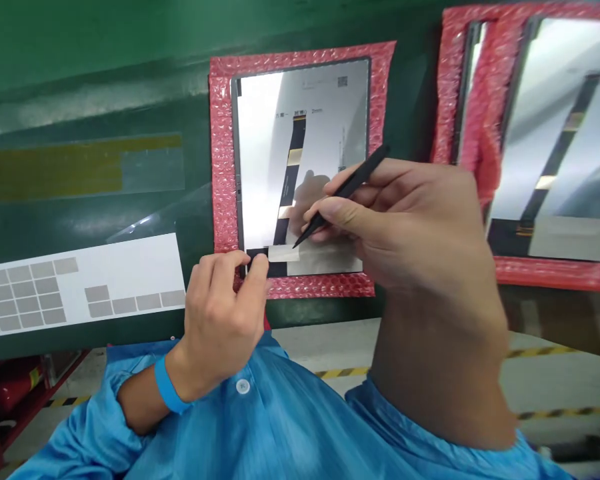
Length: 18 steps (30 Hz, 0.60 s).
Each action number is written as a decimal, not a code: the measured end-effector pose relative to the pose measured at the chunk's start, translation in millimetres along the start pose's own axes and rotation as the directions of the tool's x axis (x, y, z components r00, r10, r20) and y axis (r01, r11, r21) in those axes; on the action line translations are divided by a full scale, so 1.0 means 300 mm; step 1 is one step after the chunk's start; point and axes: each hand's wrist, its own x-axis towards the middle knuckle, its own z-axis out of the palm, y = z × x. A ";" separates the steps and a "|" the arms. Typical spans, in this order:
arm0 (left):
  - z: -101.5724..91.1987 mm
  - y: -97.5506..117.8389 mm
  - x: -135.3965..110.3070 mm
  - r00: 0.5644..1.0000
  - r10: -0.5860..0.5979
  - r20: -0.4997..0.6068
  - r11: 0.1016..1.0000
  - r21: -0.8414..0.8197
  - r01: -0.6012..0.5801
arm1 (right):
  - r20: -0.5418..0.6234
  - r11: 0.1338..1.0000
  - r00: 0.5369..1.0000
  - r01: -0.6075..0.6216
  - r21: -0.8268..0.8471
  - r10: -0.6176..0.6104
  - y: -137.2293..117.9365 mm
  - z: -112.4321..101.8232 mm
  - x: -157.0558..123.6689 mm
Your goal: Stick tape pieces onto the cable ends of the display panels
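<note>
A display panel (260, 153) lies back side up on a red bubble-wrap sheet (222, 160), its silvery back mirroring my hand. A black ribbon cable (289, 183) with pale gold patches runs down it towards a black strip along the lower edge. My left hand (225, 313) is at the panel's lower left corner, thumb and forefinger closed on its edge by the black strip. In my right hand (410, 220) is a black pointed spudger (357, 179), held like a pen. Its tip touches or nearly touches a pale tape strip (283, 253) at the foot of the cable.
To the left, a white sheet (130, 267) bears several grey rectangular pads. Above it lies a clear film with amber strips (50, 170). Further panels (560, 173) in red bubble wrap lie at the right. All rest on a green table mat (130, 40).
</note>
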 end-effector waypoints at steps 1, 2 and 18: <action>0.014 -0.002 0.001 1.000 -0.007 0.005 1.000 0.005 0.007 | -0.004 1.000 1.000 -0.007 -0.010 0.007 0.000 0.002 0.000; 0.022 -0.004 0.001 1.000 -0.011 0.008 1.000 0.008 0.011 | -0.012 1.000 1.000 -0.005 -0.019 0.005 -0.001 0.002 -0.002; 0.009 -0.003 0.003 0.999 -0.037 0.035 0.999 -0.023 0.038 | -0.059 0.990 0.998 0.004 -0.144 -0.013 -0.020 0.006 -0.023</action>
